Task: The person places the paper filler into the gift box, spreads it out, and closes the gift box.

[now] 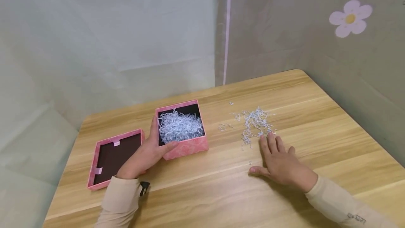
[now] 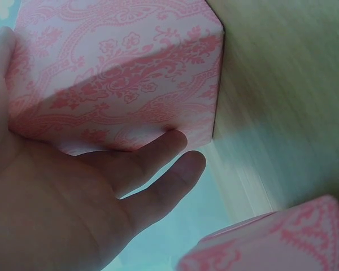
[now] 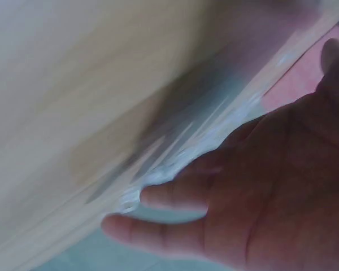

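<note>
A pink patterned gift box (image 1: 186, 147) stands uncovered on the table, its dark inside filled with pale blue shredded paper (image 1: 180, 126). My left hand (image 1: 148, 154) holds the box at its near left corner, thumb along the front wall and fingers against the left side. In the left wrist view the box's side (image 2: 124, 73) shows a floral print, with two fingers against its lower edge. A loose heap of the same shreds (image 1: 256, 120) lies to the right of the box. With fingers spread, my right hand (image 1: 281, 164) reaches flat over the table, fingertips at the heap's near edge.
The box's pink lid (image 1: 118, 154) lies upturned left of the box, dark inside, with two light ribbon tabs, partly behind my left forearm. Stray shreds (image 1: 224, 126) are scattered between box and heap. Fabric walls (image 1: 142, 38) rise behind the wooden table (image 1: 202, 192).
</note>
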The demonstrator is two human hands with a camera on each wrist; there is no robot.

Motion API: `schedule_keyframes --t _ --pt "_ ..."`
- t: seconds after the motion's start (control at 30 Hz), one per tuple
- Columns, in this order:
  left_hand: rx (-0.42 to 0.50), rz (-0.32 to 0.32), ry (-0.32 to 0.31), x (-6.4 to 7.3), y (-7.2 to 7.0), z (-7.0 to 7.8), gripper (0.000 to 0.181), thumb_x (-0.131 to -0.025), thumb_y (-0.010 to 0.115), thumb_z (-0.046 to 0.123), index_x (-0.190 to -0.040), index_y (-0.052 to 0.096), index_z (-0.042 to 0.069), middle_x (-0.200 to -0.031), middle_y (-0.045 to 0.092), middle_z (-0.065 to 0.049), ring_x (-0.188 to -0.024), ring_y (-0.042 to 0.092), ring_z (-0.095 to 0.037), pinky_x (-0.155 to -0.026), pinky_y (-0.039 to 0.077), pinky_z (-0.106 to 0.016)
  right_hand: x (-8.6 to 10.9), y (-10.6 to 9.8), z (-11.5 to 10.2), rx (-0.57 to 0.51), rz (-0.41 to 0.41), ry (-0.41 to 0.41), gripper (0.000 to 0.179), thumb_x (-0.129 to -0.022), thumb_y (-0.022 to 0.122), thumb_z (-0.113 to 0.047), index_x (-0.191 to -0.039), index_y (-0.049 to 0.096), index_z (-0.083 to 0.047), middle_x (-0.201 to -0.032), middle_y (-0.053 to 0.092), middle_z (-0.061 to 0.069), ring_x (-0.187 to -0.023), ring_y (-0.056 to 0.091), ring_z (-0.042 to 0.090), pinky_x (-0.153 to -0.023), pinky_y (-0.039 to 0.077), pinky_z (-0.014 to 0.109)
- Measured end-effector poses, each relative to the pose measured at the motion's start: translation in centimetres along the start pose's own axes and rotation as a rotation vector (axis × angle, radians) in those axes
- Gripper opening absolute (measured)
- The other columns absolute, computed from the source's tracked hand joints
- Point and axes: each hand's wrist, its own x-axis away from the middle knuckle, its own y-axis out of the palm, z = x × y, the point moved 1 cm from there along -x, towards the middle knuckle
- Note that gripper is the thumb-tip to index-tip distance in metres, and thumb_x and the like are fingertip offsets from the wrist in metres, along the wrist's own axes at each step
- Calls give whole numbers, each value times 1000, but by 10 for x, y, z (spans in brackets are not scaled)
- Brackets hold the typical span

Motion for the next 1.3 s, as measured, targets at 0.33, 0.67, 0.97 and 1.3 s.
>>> schedule_keyframes --t 0.33,0.67,0.97,1.3 --pt "27 -3 5 1 -2 1 118 -91 65 61 -153 -32 33 -167 -11 -9 -149 14 -44 -113 19 -64 -23 9 -13 258 119 -29 110 -90 47 -77 -156 25 8 -159 17 34 -143 18 57 -95 17 86" --pt "34 1 -1 2 -3 1 119 -90 65 64 -153 -32 34 -168 -8 -10 -150 15 -41 -115 20 -61 -64 -13 24 151 41 147 109 -96 44 -72 -157 7 10 -160 -2 36 -145 -1 57 -99 3 85" --pt "40 5 -6 2 -6 0 120 -89 66 65 -152 -32 37 -168 0 -15 -149 17 -42 -115 21 -61 -60 -6 -18 77 32 -24 107 -95 50 -70 -159 11 7 -161 3 34 -146 7 54 -101 10 83" --pt "44 -5 -9 3 -3 2 119 -90 65 65 -153 -32 35 -168 -7 -11 -149 18 -42 -115 21 -59 -66 -17 14 74 -9 114 99 -101 47 -61 -158 7 9 -160 -4 36 -145 -1 57 -101 3 83"
